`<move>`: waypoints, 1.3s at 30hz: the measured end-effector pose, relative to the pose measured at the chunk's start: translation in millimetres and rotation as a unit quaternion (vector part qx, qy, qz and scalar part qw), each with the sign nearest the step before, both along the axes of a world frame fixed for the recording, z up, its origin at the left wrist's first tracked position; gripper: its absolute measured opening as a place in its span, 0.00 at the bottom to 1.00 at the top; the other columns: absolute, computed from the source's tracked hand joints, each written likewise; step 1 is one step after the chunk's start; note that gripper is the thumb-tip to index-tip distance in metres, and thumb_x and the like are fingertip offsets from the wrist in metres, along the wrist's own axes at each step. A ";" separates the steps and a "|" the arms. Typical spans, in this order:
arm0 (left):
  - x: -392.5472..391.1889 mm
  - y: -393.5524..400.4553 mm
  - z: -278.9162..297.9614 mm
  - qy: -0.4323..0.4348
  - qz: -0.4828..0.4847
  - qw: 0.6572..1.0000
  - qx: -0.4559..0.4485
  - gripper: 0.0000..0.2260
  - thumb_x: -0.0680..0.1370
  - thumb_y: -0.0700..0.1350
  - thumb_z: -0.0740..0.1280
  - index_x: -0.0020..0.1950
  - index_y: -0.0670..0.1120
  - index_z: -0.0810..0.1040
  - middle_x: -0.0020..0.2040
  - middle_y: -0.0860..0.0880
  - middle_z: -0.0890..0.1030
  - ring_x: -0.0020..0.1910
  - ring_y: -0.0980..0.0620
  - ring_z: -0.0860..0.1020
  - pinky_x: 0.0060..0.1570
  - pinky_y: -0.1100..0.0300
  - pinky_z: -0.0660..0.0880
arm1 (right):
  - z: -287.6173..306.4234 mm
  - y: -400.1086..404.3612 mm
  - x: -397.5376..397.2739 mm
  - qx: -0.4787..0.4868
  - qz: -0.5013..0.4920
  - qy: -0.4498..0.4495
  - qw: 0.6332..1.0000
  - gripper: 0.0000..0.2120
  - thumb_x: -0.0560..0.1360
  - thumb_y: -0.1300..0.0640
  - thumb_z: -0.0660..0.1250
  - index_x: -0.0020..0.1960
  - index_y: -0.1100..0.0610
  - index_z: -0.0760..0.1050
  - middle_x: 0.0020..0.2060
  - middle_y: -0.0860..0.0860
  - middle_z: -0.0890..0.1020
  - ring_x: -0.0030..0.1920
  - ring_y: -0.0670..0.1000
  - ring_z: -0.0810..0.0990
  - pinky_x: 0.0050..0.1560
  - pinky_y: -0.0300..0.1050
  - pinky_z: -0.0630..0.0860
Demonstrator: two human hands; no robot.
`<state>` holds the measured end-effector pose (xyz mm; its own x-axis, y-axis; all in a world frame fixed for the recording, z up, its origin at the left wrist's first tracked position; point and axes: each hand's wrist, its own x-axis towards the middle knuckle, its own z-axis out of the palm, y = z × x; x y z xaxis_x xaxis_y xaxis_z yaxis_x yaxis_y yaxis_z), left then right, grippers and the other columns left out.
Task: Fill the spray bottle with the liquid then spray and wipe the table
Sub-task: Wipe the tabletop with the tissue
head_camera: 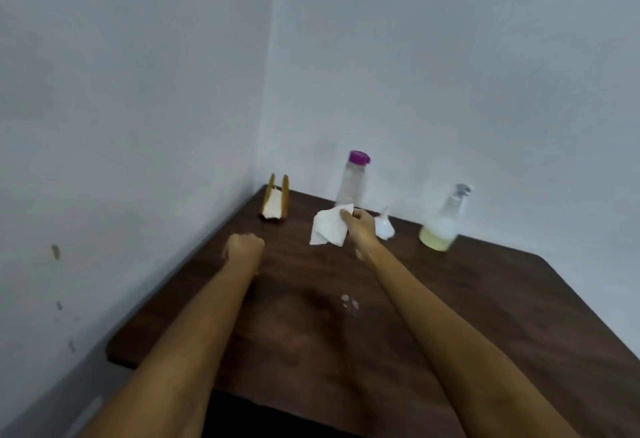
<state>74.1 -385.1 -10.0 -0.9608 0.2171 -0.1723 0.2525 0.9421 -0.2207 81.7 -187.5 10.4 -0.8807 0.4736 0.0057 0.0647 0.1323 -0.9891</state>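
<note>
holding pale yellow liquid, spray bottle (441, 226); right fingers (346, 214) pinching tissue (329, 226), left fingers (242, 242) curled, empty.

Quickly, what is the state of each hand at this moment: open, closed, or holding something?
Left hand: closed in a fist above the table, holding nothing visible.
Right hand: pinching a white tissue.

A wooden napkin holder (274, 202) stands in the table's far corner.
</note>
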 end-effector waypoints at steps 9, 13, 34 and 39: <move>77.8 25.4 11.8 -0.072 0.019 0.997 -0.030 0.30 0.71 0.58 0.71 0.68 0.45 0.71 0.65 0.46 0.75 0.62 0.46 0.77 0.61 0.54 0.75 | -29.0 139.0 153.5 0.467 -0.117 -0.094 0.871 0.09 0.78 0.60 0.59 0.56 0.61 0.75 0.50 0.60 0.82 0.51 0.61 0.80 0.48 0.51 0.75; 87.0 36.9 2.3 -0.091 0.022 0.989 -0.111 0.21 0.75 0.50 0.69 0.65 0.45 0.75 0.62 0.46 0.77 0.60 0.46 0.78 0.58 0.53 0.78 | -87.7 153.3 181.8 0.476 -0.027 -0.181 0.861 0.16 0.77 0.66 0.56 0.58 0.59 0.79 0.60 0.57 0.80 0.61 0.57 0.77 0.61 0.44 0.70; 88.3 3.3 -16.8 -0.061 0.054 0.992 0.100 0.34 0.68 0.55 0.76 0.67 0.43 0.67 0.66 0.44 0.72 0.65 0.47 0.73 0.61 0.56 0.73 | -74.8 -56.1 133.0 0.477 0.214 -0.120 0.844 0.18 0.78 0.64 0.56 0.65 0.56 0.74 0.66 0.55 0.74 0.65 0.59 0.73 0.67 0.52 0.69; 83.5 13.7 -11.4 -0.074 0.049 0.994 0.057 0.38 0.70 0.56 0.74 0.72 0.41 0.62 0.71 0.44 0.68 0.69 0.46 0.70 0.65 0.56 0.71 | -70.3 59.5 166.2 0.421 0.062 -0.162 0.891 0.19 0.77 0.63 0.56 0.64 0.54 0.76 0.67 0.51 0.75 0.68 0.52 0.72 0.68 0.43 0.67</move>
